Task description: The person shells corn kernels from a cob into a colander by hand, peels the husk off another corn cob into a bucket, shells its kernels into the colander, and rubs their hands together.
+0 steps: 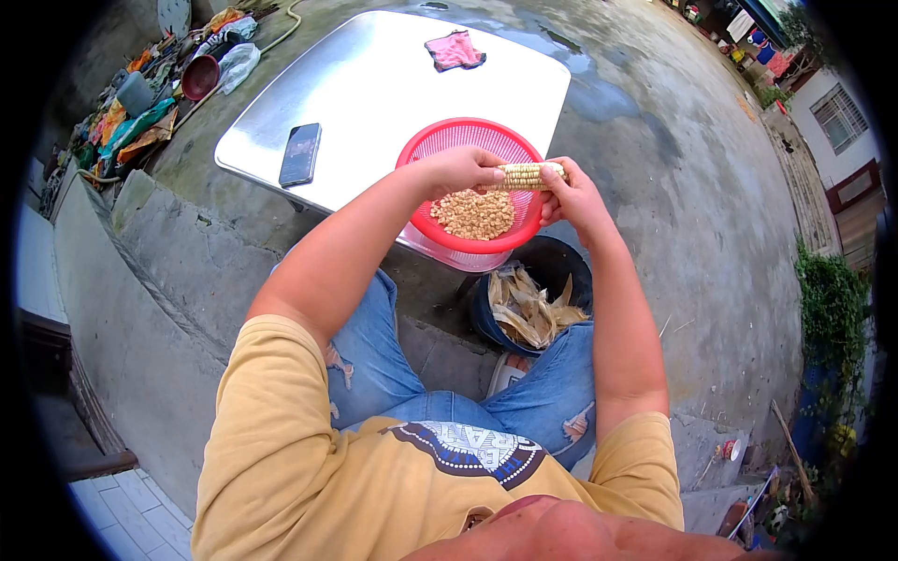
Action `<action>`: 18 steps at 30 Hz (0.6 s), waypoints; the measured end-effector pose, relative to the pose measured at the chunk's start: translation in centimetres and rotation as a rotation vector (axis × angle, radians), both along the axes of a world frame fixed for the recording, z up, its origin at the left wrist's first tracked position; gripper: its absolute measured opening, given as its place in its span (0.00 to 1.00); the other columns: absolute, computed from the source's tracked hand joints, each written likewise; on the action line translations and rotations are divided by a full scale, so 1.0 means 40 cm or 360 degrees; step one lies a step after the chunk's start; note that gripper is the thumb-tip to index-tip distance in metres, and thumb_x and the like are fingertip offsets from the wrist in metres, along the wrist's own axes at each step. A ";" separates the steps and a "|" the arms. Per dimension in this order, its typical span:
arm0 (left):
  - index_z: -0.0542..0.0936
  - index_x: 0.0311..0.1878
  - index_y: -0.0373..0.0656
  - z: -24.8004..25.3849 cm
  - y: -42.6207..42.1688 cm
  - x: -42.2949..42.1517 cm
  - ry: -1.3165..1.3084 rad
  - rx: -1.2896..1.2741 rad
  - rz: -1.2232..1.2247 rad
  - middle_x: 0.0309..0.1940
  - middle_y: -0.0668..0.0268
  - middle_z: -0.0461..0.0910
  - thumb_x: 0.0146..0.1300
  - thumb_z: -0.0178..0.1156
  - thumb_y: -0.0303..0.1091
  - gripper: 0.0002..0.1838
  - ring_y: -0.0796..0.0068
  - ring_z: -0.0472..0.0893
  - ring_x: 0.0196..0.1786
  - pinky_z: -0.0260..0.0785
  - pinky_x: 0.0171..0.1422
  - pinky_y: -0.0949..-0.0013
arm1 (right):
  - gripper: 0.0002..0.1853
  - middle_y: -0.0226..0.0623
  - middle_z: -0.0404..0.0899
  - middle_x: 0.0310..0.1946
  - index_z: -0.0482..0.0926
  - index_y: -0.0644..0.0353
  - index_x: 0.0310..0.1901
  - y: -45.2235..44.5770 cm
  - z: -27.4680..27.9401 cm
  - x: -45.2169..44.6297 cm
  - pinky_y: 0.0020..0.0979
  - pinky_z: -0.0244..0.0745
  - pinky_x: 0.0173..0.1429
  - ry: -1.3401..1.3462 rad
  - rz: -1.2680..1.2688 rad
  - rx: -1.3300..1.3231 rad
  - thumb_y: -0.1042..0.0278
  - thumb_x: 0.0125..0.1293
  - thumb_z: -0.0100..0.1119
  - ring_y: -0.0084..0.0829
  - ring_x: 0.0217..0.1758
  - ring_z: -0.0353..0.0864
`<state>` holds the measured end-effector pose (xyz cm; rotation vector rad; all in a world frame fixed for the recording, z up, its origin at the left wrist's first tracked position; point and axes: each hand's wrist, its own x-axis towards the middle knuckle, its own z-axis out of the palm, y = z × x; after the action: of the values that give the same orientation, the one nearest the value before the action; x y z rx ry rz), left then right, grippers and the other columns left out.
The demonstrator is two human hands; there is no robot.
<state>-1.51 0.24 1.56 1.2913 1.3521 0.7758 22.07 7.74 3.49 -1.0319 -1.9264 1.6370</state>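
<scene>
An ear of dried corn lies level over the red plastic basket, held at both ends. My left hand has its fingers closed around the left end. At the other end, my right hand grips the corn with thumb and fingers. Pale rows of kernels show between the hands. Loose corn kernels cover part of the basket's bottom, below the ear. The basket sits at the near right corner of a shiny metal table.
On the metal table lie a phone at left and a pink cloth at the far side. A dark bucket with dry husks stands below the near right corner. Piled clutter fills the far left.
</scene>
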 end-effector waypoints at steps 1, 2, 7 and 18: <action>0.78 0.71 0.38 0.001 -0.001 0.000 -0.0006 0.0003 0.0005 0.48 0.67 0.83 0.77 0.59 0.35 0.23 0.77 0.78 0.49 0.73 0.58 0.69 | 0.19 0.30 0.80 0.30 0.74 0.59 0.57 0.001 0.000 0.000 0.25 0.81 0.30 0.0001 -0.0004 -0.0009 0.51 0.80 0.55 0.18 0.23 0.80; 0.77 0.71 0.38 0.003 -0.002 0.001 -0.0012 0.0005 0.0011 0.48 0.67 0.83 0.77 0.59 0.34 0.23 0.77 0.78 0.48 0.73 0.58 0.69 | 0.19 0.30 0.80 0.30 0.74 0.59 0.57 0.002 0.001 0.001 0.25 0.81 0.30 0.0000 -0.0001 -0.0008 0.51 0.81 0.55 0.19 0.23 0.80; 0.79 0.69 0.37 0.004 -0.006 0.007 -0.0090 0.0004 0.0051 0.45 0.68 0.83 0.75 0.62 0.36 0.23 0.78 0.78 0.46 0.73 0.56 0.69 | 0.19 0.30 0.80 0.30 0.74 0.59 0.57 0.004 -0.001 0.001 0.25 0.81 0.30 -0.0010 0.0004 0.0003 0.51 0.81 0.55 0.19 0.23 0.80; 0.79 0.69 0.37 0.031 -0.015 0.021 0.0303 0.0131 0.0012 0.44 0.66 0.84 0.73 0.63 0.36 0.24 0.74 0.80 0.47 0.74 0.57 0.66 | 0.18 0.30 0.79 0.29 0.74 0.58 0.56 0.002 -0.002 0.001 0.25 0.81 0.29 -0.0006 -0.0021 -0.0001 0.51 0.81 0.55 0.19 0.23 0.79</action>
<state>-0.69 -0.38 2.80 1.4555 1.4893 0.7346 22.11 7.81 3.41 -1.0465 -1.9173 1.6296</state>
